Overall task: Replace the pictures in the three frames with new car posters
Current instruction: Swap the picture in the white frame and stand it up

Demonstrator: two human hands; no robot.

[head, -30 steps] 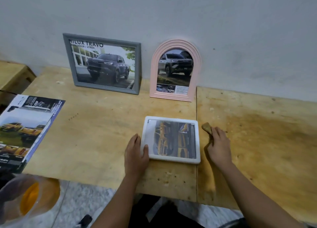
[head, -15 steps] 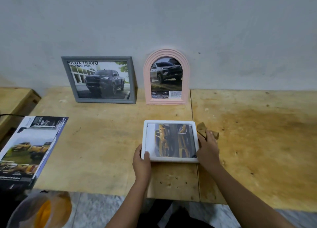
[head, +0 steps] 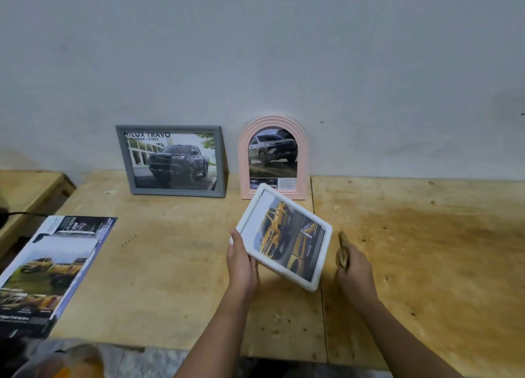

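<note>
A white rectangular plastic frame (head: 296, 210) with rounded corners, holding a yellow car poster (head: 284, 235), is held off the wooden table (head: 170, 264). It is tilted, its face up toward the camera. Its long axis runs diagonally, from far left to near right, and its far corner points at the base of the pink arched frame (head: 243, 164).

The left hand (head: 241, 264) grips the frame's left corner, with the thumb on the front rim and the fingers underneath.

The right hand (head: 352, 269) is just right of the frame and clear of it, its fingers curled round a small brown object (head: 342, 254).

A grey rectangular frame (head: 176, 192) leans against the wall beside the pink one. A car brochure (head: 54, 264) lies at the table's left.
</note>
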